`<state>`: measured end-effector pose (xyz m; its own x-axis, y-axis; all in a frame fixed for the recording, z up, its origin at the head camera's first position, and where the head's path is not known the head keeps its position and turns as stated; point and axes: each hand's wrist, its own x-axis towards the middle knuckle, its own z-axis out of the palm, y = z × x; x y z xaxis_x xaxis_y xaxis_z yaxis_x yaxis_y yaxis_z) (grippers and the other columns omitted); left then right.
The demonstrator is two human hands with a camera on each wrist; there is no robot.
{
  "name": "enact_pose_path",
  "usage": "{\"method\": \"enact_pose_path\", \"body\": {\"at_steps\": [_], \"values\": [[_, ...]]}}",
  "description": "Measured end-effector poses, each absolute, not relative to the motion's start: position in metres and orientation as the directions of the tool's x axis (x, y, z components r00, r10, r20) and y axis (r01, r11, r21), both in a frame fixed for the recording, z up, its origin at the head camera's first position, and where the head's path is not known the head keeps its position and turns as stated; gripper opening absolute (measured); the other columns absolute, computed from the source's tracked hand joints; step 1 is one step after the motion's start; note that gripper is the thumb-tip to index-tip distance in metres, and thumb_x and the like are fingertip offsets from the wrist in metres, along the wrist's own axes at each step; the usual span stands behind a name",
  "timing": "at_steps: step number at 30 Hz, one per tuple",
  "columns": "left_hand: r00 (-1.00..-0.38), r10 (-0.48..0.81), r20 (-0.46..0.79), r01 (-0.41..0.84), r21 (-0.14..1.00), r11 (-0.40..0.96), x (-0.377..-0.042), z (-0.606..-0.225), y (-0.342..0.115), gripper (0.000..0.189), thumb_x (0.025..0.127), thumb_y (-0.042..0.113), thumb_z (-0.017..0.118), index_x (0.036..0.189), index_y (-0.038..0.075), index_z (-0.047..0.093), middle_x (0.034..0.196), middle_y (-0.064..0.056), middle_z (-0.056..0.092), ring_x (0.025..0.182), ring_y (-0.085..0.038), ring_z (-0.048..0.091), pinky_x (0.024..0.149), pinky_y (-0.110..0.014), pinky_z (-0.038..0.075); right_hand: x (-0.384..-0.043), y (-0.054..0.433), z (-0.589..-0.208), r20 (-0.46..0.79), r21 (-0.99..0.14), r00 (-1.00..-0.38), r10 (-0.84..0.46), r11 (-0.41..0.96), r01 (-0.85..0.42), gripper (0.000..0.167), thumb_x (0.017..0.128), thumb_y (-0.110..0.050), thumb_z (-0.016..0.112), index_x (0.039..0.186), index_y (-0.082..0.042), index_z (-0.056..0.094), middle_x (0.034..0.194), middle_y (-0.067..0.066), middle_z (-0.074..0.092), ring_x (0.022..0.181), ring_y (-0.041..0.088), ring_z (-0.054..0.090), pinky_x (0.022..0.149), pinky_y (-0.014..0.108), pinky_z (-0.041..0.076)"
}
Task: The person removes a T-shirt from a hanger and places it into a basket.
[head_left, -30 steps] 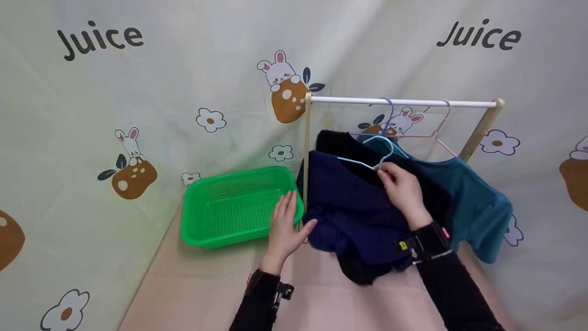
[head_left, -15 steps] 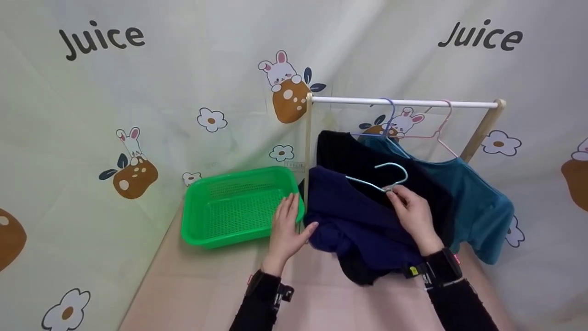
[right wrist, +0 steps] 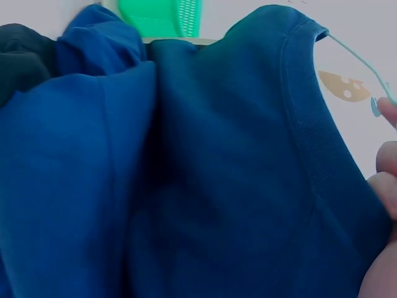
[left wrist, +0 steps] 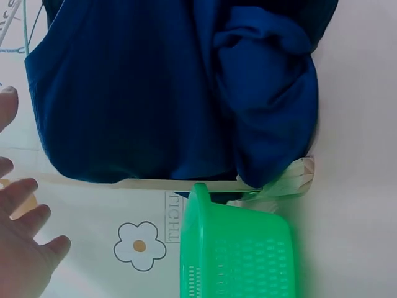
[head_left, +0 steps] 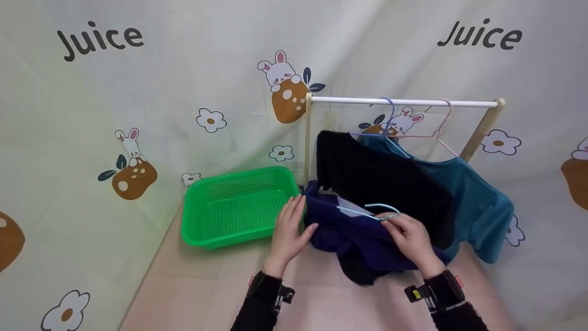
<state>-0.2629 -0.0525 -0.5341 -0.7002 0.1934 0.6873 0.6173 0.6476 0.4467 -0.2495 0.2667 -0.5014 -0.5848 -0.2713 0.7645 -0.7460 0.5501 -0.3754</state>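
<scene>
My right hand (head_left: 412, 239) pinches the neck of a light blue clothes hanger (head_left: 382, 205), its hook lying tipped over. A navy T-shirt (head_left: 353, 241) hangs on that hanger, its lower part bunched close over the table; its neckline and folds fill the right wrist view (right wrist: 229, 155). My left hand (head_left: 290, 232), fingers straight, is between the green basket's right rim and the navy T-shirt. In the left wrist view that hand's fingers are spread (left wrist: 25, 236) and hold nothing. Behind the navy T-shirt hang a black T-shirt (head_left: 390, 170) and a teal T-shirt (head_left: 487, 207).
A small clothes rack with a white bar (head_left: 422, 102) and wooden posts stands at the right. A purple hanger (head_left: 392, 112) and a pink hanger (head_left: 443, 122) hook over the bar. The green perforated basket (head_left: 220, 241) sits left of it, before a printed curtain (head_left: 183, 69).
My right hand has lowered the light blue hanger and navy T-shirt towards me, tipping the hook over and uncovering more of the black T-shirt. My left hand has barely shifted.
</scene>
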Motion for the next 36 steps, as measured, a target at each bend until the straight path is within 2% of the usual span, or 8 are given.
{"method": "enact_pose_path", "body": {"at_steps": [5,10,15,20,23,29,33,36], "values": [[-0.647,0.231,0.726,0.663,0.387,0.641,-0.263,-0.542,-0.051,0.059,0.089,0.023,0.074,0.141,0.002,0.053,0.143,-0.018,0.051,0.135,-0.041,0.041,0.105,-0.06,0.036,-0.244,0.267,-0.509,0.786,-0.279,-0.497,-0.367,0.507,-0.815,0.028,0.081,0.002,0.076,0.104,-0.014,0.077,0.086,-0.006,0.068,0.07,0.006,0.059,0.065,0.018,0.046],[-0.614,0.267,0.743,0.699,0.355,0.62,-0.262,-0.547,-0.051,0.043,0.085,0.019,0.077,0.125,0.005,0.068,0.127,-0.012,0.064,0.128,-0.037,0.05,0.106,-0.058,0.035,-0.244,0.27,-0.513,0.812,-0.247,-0.419,-0.406,0.412,-0.877,0.015,0.093,-0.015,0.07,0.105,-0.011,0.077,0.078,-0.005,0.062,0.061,0.005,0.048,0.058,0.021,0.041],[-0.595,0.264,0.759,0.723,0.361,0.589,-0.259,-0.553,-0.05,0.027,0.083,0.019,0.078,0.107,0.007,0.074,0.099,-0.006,0.068,0.103,-0.026,0.063,0.104,-0.053,0.04,-0.242,0.269,-0.51,0.826,-0.26,-0.384,-0.412,0.327,-0.909,0.012,0.093,-0.011,0.069,0.1,-0.005,0.076,0.083,0.002,0.068,0.065,0.009,0.055,0.064,0.016,0.044],[-0.561,0.263,0.785,0.762,0.366,0.534,-0.254,-0.554,-0.049,0.013,0.086,0.018,0.076,0.096,0.011,0.074,0.084,0.0,0.059,0.079,-0.017,0.056,0.082,-0.036,0.05,-0.233,0.263,-0.491,0.828,-0.306,-0.384,-0.409,0.244,-0.92,0.02,0.079,0.015,0.07,0.094,0.002,0.073,0.089,0.013,0.072,0.081,0.024,0.068,0.082,0.014,0.048],[-0.522,0.257,0.813,0.784,0.338,0.52,-0.252,-0.551,-0.049,0.011,0.086,0.015,0.076,0.096,0.011,0.074,0.082,0.0,0.057,0.076,-0.015,0.054,0.068,-0.03,0.046,-0.227,0.259,-0.478,0.828,-0.316,-0.386,-0.406,0.232,-0.92,0.018,0.08,0.016,0.069,0.093,0.004,0.072,0.088,0.014,0.071,0.079,0.023,0.066,0.078,0.015,0.048],[-0.443,0.217,0.87,0.816,0.291,0.5,-0.247,-0.536,-0.048,0.01,0.089,0.014,0.072,0.097,0.009,0.073,0.082,-0.001,0.056,0.075,-0.017,0.053,0.067,-0.03,0.045,-0.223,0.257,-0.465,0.826,-0.341,-0.407,-0.389,0.229,-0.912,0.026,0.078,0.023,0.065,0.095,0.005,0.071,0.084,0.013,0.068,0.063,0.013,0.055,0.06,0.019,0.044],[-0.39,0.197,0.9,0.833,0.254,0.491,-0.246,-0.523,-0.048,0.012,0.095,0.018,0.065,0.098,0.008,0.072,0.083,-0.001,0.056,0.076,-0.018,0.053,0.069,-0.03,0.044,-0.223,0.254,-0.457,0.822,-0.361,-0.441,-0.361,0.27,-0.893,0.036,0.071,0.029,0.063,0.095,0.004,0.071,0.083,0.008,0.067,0.062,0.013,0.054,0.058,0.02,0.044],[-0.356,0.178,0.917,0.84,0.232,0.49,-0.244,-0.514,-0.05,0.016,0.097,0.02,0.063,0.099,0.007,0.072,0.082,-0.001,0.055,0.074,-0.018,0.051,0.068,-0.029,0.043,-0.223,0.253,-0.452,0.823,-0.373,-0.455,-0.34,0.281,-0.884,0.034,0.073,0.028,0.062,0.095,0.004,0.071,0.081,0.003,0.064,0.06,0.012,0.052,0.056,0.02,0.042]]}}
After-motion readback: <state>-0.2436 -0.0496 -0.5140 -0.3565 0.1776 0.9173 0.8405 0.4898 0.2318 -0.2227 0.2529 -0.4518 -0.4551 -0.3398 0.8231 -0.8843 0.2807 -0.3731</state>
